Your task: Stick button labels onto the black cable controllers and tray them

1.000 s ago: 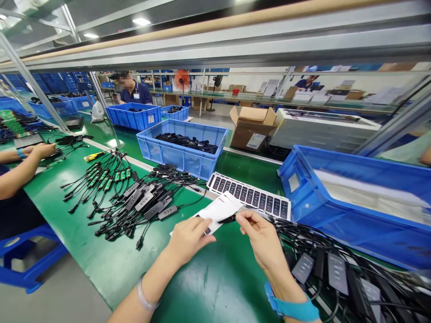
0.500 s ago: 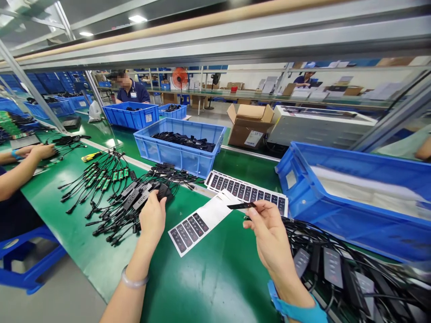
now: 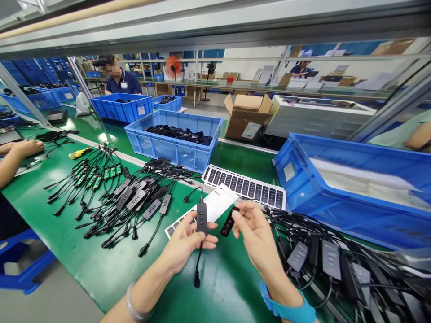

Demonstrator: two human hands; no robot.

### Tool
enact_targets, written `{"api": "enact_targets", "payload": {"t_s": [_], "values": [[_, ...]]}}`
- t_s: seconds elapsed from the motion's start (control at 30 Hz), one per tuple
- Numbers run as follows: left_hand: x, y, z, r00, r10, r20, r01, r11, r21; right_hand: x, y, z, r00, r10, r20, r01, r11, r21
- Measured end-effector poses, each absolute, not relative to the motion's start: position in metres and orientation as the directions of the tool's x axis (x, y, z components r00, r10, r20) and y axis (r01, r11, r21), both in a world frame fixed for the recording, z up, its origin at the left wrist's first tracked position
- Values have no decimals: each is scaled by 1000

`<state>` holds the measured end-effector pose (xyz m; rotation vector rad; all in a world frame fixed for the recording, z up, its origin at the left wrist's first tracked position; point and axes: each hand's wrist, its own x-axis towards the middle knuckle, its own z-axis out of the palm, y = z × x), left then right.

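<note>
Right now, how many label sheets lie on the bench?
2 visible: a label-covered sheet by the rightmost bin, a partly bare sheet beyond the left hand; others may lie underneath.

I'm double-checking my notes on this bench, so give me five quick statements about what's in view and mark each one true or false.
1. The left hand holds a black controller and the right hand a black label. True.
2. The black label is stuck onto the black controller. False: the two are apart.
3. The yellow tool lies on the green table. True.
4. The cardboard box is closed. False: its flaps stand open.
5. The left wrist wears a pale bracelet and the right wrist a blue band. True.
</note>
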<state>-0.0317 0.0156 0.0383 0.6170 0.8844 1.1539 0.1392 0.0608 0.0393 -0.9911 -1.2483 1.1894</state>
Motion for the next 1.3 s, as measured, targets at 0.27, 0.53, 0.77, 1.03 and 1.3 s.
{"api": "enact_targets", "payload": {"t_s": [0.27, 0.53, 0.77, 1.03, 1.3], "values": [[-19, 7, 28, 347, 910, -229, -508, 387, 769, 127, 52, 37, -159, 986, 58, -36, 52, -998], [-19, 8, 26, 286, 919, -270, -441, 376, 815, 135, 57, 34, -67, 996, 64, -151, 53, -987], [-20, 7, 27, 319, 916, -245, -466, 376, 801, 134, 59, 36, -75, 995, 67, -137, 56, -989], [-20, 7, 30, 351, 906, -236, -469, 388, 793, 126, 50, 32, -169, 986, 0, -44, -8, -999], [-20, 6, 29, 361, 907, -218, -477, 381, 792, 124, 49, 32, -159, 987, 6, -38, 0, -999]]}}
